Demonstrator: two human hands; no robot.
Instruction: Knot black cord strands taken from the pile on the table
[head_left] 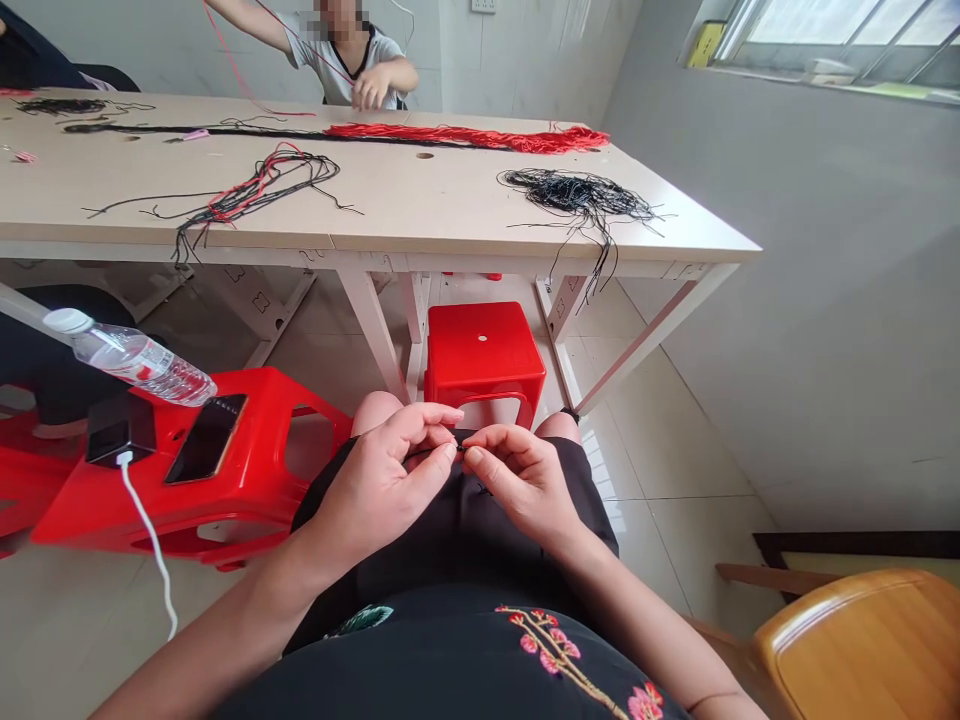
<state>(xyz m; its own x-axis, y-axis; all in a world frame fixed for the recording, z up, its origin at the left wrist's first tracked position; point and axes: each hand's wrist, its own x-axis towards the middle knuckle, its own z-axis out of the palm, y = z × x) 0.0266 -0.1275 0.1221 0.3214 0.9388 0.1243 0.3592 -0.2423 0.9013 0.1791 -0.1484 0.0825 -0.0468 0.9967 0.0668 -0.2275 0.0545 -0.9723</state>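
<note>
My left hand [390,475] and my right hand [517,480] meet over my lap, above a black skirt. Both pinch a thin black cord [457,450] between thumb and fingertips, the fingertips almost touching. The cord is short where it shows and mostly hidden by my fingers. On the table ahead lie a bundle of red cords [480,137], a heap of black cords [577,195] hanging over the edge, and a mixed red and black tangle [255,190].
A long pale table [390,215] stands ahead, with a red stool [484,360] under it. A tipped red stool [247,470] on my left carries a water bottle [135,358], a phone [206,450] and a charger. Another person sits across the table. A wooden chair [862,640] stands at the right.
</note>
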